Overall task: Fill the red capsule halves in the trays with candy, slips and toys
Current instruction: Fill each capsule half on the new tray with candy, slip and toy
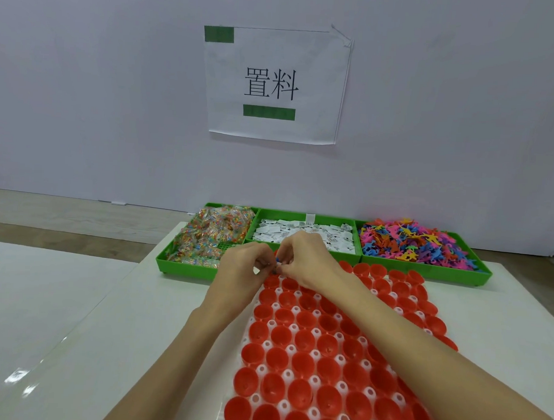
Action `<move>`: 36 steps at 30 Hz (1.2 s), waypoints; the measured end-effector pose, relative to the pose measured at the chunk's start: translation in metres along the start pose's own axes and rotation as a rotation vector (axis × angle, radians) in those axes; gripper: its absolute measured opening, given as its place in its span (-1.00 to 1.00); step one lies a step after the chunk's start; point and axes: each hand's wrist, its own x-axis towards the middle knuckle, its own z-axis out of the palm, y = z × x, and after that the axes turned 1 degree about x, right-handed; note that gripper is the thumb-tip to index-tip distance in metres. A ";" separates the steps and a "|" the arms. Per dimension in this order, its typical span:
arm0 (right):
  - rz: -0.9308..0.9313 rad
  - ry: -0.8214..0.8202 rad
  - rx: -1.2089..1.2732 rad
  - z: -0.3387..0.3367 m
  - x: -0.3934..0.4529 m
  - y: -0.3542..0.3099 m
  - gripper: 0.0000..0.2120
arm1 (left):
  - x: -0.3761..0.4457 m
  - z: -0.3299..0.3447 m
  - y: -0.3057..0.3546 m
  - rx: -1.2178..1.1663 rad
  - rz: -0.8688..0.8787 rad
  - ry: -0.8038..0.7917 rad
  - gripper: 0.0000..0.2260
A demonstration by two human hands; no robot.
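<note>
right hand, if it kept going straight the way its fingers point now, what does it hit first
The right hand points left toward the left hand, with something small pinched between them. Going straight on, it would most likely meet the left hand's fingertips almost at once; depth is hard to judge from this one view.

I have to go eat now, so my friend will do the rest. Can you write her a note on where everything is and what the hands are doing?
Left hand and right hand: both are pinching something small, with a bit of blue showing, over the far end of the red capsule halves. What it is cannot be told.
Supplies: three green bins behind the tray hold candy, slips and toys.
Done: nothing visible; the halves in view look empty.
Left: fill every half with candy, a slip and a toy.
</note>
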 end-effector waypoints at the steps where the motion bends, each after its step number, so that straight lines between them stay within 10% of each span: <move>1: 0.006 -0.011 -0.012 -0.003 0.001 -0.001 -0.86 | 0.000 0.000 0.000 -0.002 0.004 0.005 -0.86; 24: -0.010 -0.085 0.079 -0.020 0.001 0.007 -0.84 | 0.001 -0.001 -0.008 -0.139 -0.223 -0.015 -0.85; 36: 0.080 0.316 0.666 -0.089 -0.107 0.074 -0.85 | -0.002 -0.018 -0.020 -0.045 -0.177 0.146 -0.86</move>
